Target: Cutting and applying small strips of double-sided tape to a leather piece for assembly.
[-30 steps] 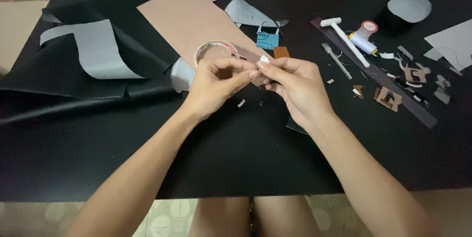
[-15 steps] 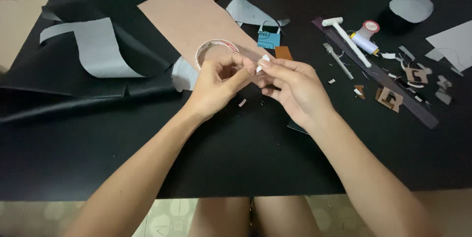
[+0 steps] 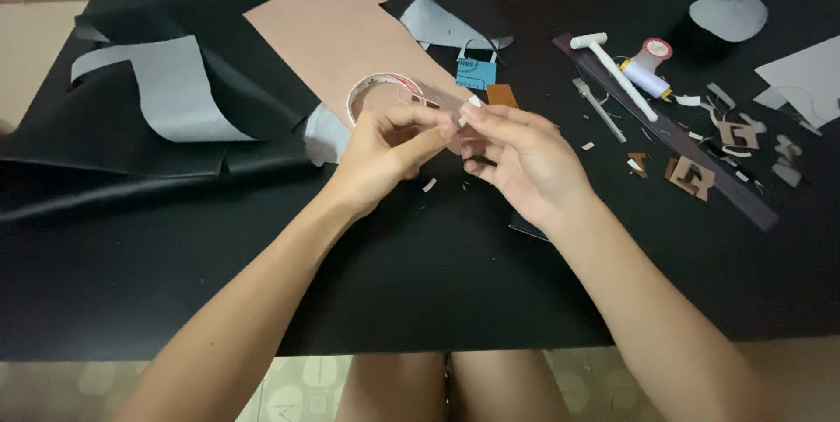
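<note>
My left hand (image 3: pixel 385 155) and my right hand (image 3: pixel 516 160) meet above a black table (image 3: pixel 437 273). Together their fingertips pinch a clear strip of tape (image 3: pixel 442 105) pulled from a transparent tape roll (image 3: pixel 381 90), which the left hand holds at the strip's root. The right thumb and forefinger pinch the strip's free end. The roll hangs over a tan leather sheet (image 3: pixel 350 33). A small brown leather piece (image 3: pixel 501 95) lies just behind my right fingers.
Grey and black leather sheets (image 3: pixel 175 94) pile up at the left. At the right lie a white hammer (image 3: pixel 617 72), a thread spool (image 3: pixel 647 68), a dark ruler (image 3: pixel 691 151), a metal tool (image 3: pixel 599 109), brown cut-outs (image 3: pixel 691 175) and scraps. A blue box (image 3: pixel 475 70) sits behind.
Both hands stay in nearly the same place; the fingers have shifted slightly on the tape strip.
</note>
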